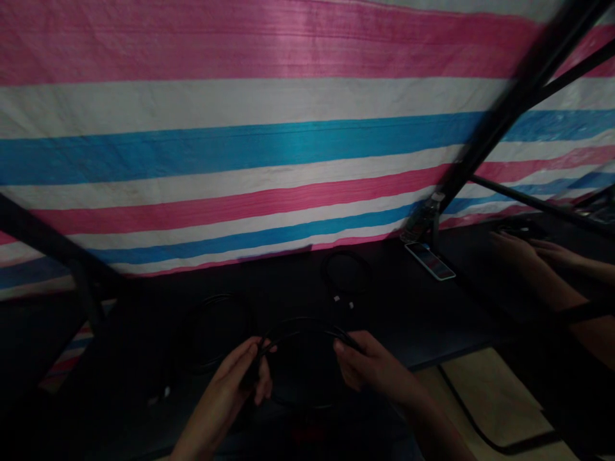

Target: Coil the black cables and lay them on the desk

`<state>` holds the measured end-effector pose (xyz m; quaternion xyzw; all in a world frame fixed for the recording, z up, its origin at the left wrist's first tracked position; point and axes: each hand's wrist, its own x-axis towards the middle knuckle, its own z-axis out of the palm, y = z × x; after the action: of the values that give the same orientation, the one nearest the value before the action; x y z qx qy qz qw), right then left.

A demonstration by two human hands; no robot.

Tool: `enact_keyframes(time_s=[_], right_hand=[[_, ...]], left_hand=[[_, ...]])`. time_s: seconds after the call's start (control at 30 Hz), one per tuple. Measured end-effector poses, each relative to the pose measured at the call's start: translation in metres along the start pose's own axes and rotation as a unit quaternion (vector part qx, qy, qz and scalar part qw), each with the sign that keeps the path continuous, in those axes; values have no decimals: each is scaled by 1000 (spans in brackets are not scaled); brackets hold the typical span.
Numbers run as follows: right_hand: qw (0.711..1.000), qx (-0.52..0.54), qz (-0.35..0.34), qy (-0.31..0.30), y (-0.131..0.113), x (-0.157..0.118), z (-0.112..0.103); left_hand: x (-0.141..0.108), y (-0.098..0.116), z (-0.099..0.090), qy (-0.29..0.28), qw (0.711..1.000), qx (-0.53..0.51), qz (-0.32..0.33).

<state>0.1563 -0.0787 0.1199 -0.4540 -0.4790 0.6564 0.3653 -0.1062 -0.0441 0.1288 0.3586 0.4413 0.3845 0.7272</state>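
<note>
Coiled black cable (298, 319) wants even loops and a light, steady grip, I judge, so no turn slips or kinks. It spans the gap between my left hand (243, 372), pinching one side, and my right hand (372, 366), grasping the other, near the counter's (427, 323) front edge.

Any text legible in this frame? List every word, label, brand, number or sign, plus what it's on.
None can be read.
Phone: screen too dark and small to make out any text.
Bottle: too blurred to tell whether it carries a label.
Held cable coil: no marking legible.
Pale connector ends: too small to read.
Striped sheet: stripes only, no lettering seen.
</note>
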Motion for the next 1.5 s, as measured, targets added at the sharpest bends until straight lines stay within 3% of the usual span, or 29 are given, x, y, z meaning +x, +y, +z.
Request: enact_keyframes(time_s=[0.13, 0.27, 0.37, 0.5, 0.63, 0.77, 0.83, 1.0, 1.07, 1.2, 1.33, 1.5], right_hand=[[992, -81, 76, -59, -33, 0, -5], [981, -149, 65, -105, -51, 2, -4], [972, -196, 32, -127, -51, 5, -1], [980, -191, 2, -51, -40, 6, -1], [993, -114, 14, -22, -30, 3, -8], [995, -93, -39, -18, -19, 0, -10], [995, -94, -29, -22, -10, -2, -8], [982, -168, 89, -14, 16, -10, -14], [977, -185, 102, 0, 21, -14, -17], [992, -90, 84, 40, 18, -11, -10], [993, 16, 53, 100, 13, 1, 19], [994, 23, -14, 106, 13, 13, 46]], left_hand=[[-2, -7, -4, -60, 985, 155, -38], [-10, -9, 5, -96, 973, 204, -54], [-10, -12, 16, -62, 985, 149, -63], [-5, -5, 24, -25, 996, 53, -62], [0, 12, 19, -33, 998, -56, -23], [2, 25, 7, 31, 986, -161, 13], [1, 31, 3, 62, 977, -205, 23], [-5, 49, 1, 161, 939, -301, 47], [-5, 51, 2, 183, 924, -331, 58], [3, 36, 11, 153, 909, -384, 54], [14, 6, 32, 134, 889, -435, 45], [19, -8, 48, 142, 879, -451, 66]])
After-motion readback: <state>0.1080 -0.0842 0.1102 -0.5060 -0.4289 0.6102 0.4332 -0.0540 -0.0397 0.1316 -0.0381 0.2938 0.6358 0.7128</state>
